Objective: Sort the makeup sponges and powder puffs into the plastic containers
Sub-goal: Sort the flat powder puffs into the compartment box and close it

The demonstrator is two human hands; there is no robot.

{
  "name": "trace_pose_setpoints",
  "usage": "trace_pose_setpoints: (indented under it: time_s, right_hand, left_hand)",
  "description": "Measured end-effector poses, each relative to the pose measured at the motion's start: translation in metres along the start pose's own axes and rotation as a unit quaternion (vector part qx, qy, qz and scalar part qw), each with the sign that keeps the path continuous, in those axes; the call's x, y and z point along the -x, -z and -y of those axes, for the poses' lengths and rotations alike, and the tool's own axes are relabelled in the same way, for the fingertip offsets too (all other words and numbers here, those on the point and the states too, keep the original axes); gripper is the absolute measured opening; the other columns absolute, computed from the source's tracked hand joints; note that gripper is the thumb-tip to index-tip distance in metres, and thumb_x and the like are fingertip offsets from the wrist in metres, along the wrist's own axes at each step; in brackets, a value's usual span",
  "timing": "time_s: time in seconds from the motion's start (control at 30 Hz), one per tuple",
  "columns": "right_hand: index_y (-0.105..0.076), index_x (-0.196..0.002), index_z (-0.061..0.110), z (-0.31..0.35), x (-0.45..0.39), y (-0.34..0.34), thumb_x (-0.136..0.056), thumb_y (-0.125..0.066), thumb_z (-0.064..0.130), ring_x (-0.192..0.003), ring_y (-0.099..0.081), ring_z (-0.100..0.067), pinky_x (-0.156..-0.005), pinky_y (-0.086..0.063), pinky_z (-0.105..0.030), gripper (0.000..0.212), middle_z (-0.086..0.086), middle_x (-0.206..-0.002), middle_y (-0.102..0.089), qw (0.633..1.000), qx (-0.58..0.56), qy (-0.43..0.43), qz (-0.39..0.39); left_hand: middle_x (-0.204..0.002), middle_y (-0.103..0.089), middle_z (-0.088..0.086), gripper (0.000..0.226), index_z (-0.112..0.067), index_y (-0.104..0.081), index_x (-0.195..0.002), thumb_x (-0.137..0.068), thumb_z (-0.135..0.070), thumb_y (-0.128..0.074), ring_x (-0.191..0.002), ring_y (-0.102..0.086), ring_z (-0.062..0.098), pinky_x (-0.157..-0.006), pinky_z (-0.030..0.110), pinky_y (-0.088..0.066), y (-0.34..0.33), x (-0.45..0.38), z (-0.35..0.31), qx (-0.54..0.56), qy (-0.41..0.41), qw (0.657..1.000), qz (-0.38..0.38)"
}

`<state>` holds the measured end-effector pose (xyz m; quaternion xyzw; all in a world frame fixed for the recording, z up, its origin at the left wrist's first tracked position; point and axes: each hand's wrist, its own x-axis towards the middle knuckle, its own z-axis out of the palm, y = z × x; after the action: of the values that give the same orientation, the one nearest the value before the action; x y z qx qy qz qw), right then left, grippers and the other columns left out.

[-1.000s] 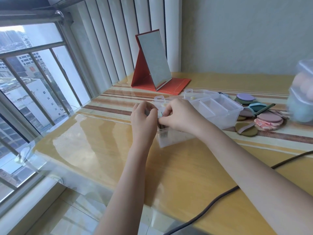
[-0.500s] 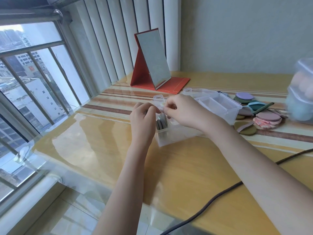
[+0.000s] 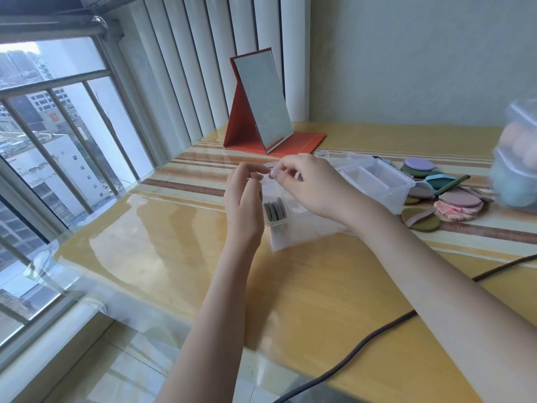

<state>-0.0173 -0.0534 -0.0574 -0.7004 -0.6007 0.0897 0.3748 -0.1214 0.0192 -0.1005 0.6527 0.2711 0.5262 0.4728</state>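
Note:
A clear plastic container with several compartments lies on the table in front of me. Several grey round powder puffs stand on edge in its near-left compartment. My right hand hovers over the container and pinches a small clear tab at its far-left corner. Beside the container's left wall my left hand is raised, fingers relaxed and close to that tab, holding nothing. Loose puffs in purple, green, teal, mauve, pink and olive lie heaped to the container's right.
Stacked clear containers holding pale and blue sponges stand at the right edge. A red folding mirror stands at the back. A dark cable crosses the near table. Window bars and blinds run along the left.
Both hands have lifted off the compartment, uncovering the grey puffs standing in it. The right hand's fingertips moved up to the tab at the corner.

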Motion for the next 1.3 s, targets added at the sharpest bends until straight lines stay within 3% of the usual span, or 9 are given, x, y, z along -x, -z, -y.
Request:
trace_pose_setpoints:
  time_s: [0.17,0.27,0.33,0.47,0.6,0.7,0.8,0.97,1.3]
  right_hand:
    - [-0.058,-0.112,0.023,0.005,0.004,-0.008,-0.089,-0.065,0.034,-0.072,-0.059,-0.005,-0.063,-0.044,-0.020,0.026,0.003,-0.086,-0.068,0.991,-0.108,-0.032,0.069]
    - [-0.056,-0.103,0.017,0.006,0.004,-0.012,-0.089,-0.065,0.022,-0.055,-0.056,0.002,-0.053,-0.042,-0.012,0.018,0.010,-0.065,-0.065,0.986,-0.161,-0.024,0.023]
    - [-0.054,-0.094,0.018,0.005,0.001,-0.010,-0.088,-0.064,0.015,-0.052,-0.058,0.000,-0.051,-0.042,-0.011,0.012,0.006,-0.071,-0.068,0.983,-0.175,-0.033,-0.039]
    - [-0.050,-0.096,0.019,-0.001,-0.002,0.001,-0.085,-0.068,0.016,-0.061,-0.060,-0.001,-0.045,-0.037,-0.005,0.022,-0.004,-0.088,-0.070,0.979,-0.136,-0.070,-0.134]
    - [-0.050,-0.095,0.018,-0.004,-0.001,0.006,-0.085,-0.064,0.015,-0.063,-0.058,-0.007,-0.044,-0.034,-0.005,0.018,-0.006,-0.085,-0.068,0.982,-0.110,-0.068,-0.140]
    - [-0.049,-0.096,0.018,-0.003,-0.001,0.008,-0.083,-0.064,0.016,-0.062,-0.051,-0.009,-0.045,-0.033,-0.010,0.021,-0.003,-0.077,-0.061,0.989,-0.068,-0.061,-0.119]
    - [-0.046,-0.097,0.019,-0.002,0.000,0.009,-0.083,-0.063,0.015,-0.061,-0.047,-0.008,-0.045,-0.030,-0.012,0.022,-0.002,-0.079,-0.058,0.993,-0.039,-0.056,-0.093]
    - [-0.046,-0.095,0.019,-0.001,0.001,0.009,-0.083,-0.062,0.014,-0.058,-0.046,-0.006,-0.042,-0.029,-0.009,0.021,-0.001,-0.075,-0.059,0.995,-0.014,-0.044,-0.086]
    - [-0.048,-0.095,0.019,0.005,0.004,0.014,-0.084,-0.061,0.013,-0.062,-0.050,-0.010,-0.050,-0.031,-0.019,0.018,-0.005,-0.082,-0.063,0.997,-0.009,-0.043,-0.070]
  left_hand:
    - [-0.087,-0.052,0.002,0.017,-0.020,-0.054,-0.087,-0.076,-0.007,-0.053,-0.074,-0.052,0.010,-0.056,0.019,-0.043,0.005,0.001,-0.005,0.063,-0.022,0.997,-0.041]
    - [-0.093,-0.053,0.003,0.018,-0.021,-0.053,-0.091,-0.078,-0.012,-0.062,-0.080,-0.055,0.014,-0.061,0.020,-0.047,0.006,-0.002,-0.004,0.136,0.002,0.991,0.004]
    - [-0.093,-0.054,0.001,0.018,-0.020,-0.052,-0.093,-0.080,-0.021,-0.065,-0.081,-0.057,0.011,-0.070,0.024,-0.047,0.004,-0.001,-0.004,0.135,0.007,0.991,-0.001]
    - [-0.074,-0.062,-0.007,0.016,-0.022,-0.053,-0.081,-0.088,-0.036,-0.047,-0.073,-0.060,0.013,-0.072,0.033,-0.046,0.000,0.005,-0.001,-0.035,-0.076,0.996,-0.003]
    - [-0.065,-0.062,0.001,0.037,-0.006,-0.053,-0.072,-0.087,-0.034,-0.033,-0.069,-0.059,0.027,-0.069,0.043,-0.046,0.001,0.007,0.002,-0.149,-0.126,0.980,0.050]
    - [-0.066,-0.061,0.006,0.024,-0.006,-0.053,-0.072,-0.077,-0.024,-0.038,-0.067,-0.054,0.025,-0.064,0.040,-0.043,0.005,0.005,0.002,-0.173,-0.131,0.975,0.055]
    - [-0.074,-0.056,-0.008,0.017,-0.012,-0.055,-0.073,-0.072,-0.023,-0.042,-0.079,-0.045,0.016,-0.071,0.034,-0.037,0.006,0.008,-0.001,-0.221,-0.108,0.968,0.041]
    - [-0.093,-0.044,-0.009,0.027,-0.025,-0.056,-0.074,-0.072,-0.049,-0.043,-0.095,-0.029,0.017,-0.085,0.035,-0.024,0.012,0.009,-0.006,-0.429,-0.071,0.898,0.061]
    - [-0.103,-0.043,0.002,0.022,-0.016,-0.061,-0.086,-0.082,-0.037,-0.054,-0.106,-0.034,0.027,-0.078,0.042,-0.023,0.006,-0.001,-0.033,-0.601,-0.030,0.787,0.135]
